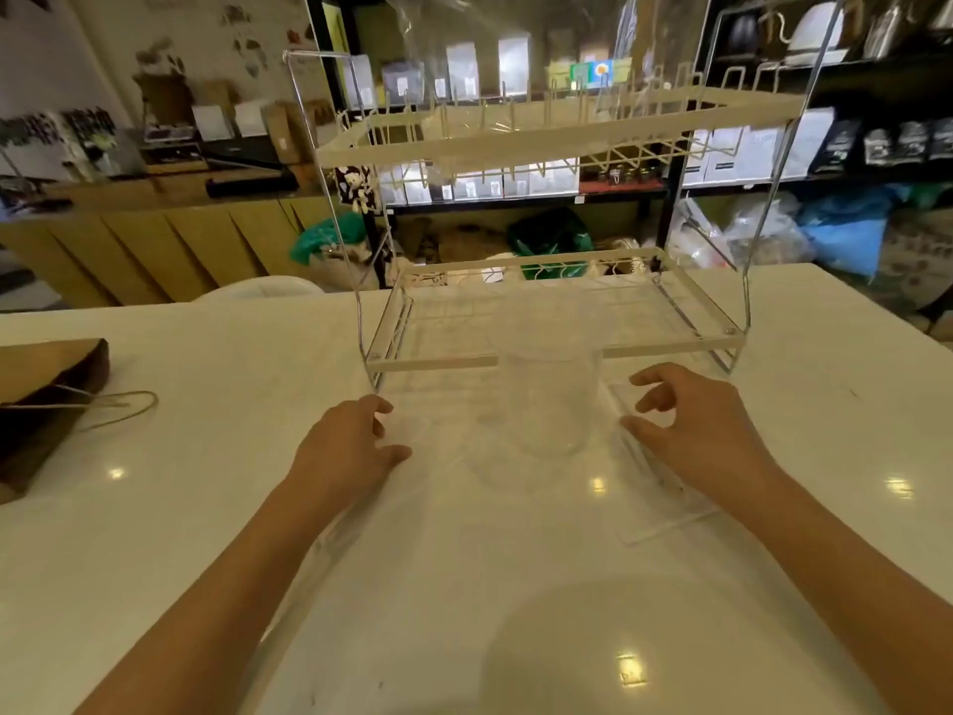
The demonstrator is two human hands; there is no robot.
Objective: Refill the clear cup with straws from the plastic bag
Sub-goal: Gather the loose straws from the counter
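Note:
The clear cup (549, 405) stands upright on the white table (464, 559), just in front of the rack's lower shelf, and looks empty. To its right a clear plastic bag (665, 508) with pale straws lies flat on the table. My right hand (691, 420) is over the bag's far end, fingers loosely curved and thumb near the bag's edge. I cannot tell if it touches the bag. My left hand (350, 446) is left of the cup with fingers loosely curved. A faint clear plastic sheet (412, 438) lies by its fingertips.
A two-tier white wire rack (557, 353) stands right behind the cup, its upper shelf (515, 141) overhead. A brown paper bag (41, 399) with string handles lies at the table's left edge. Shelves with packaged goods fill the background.

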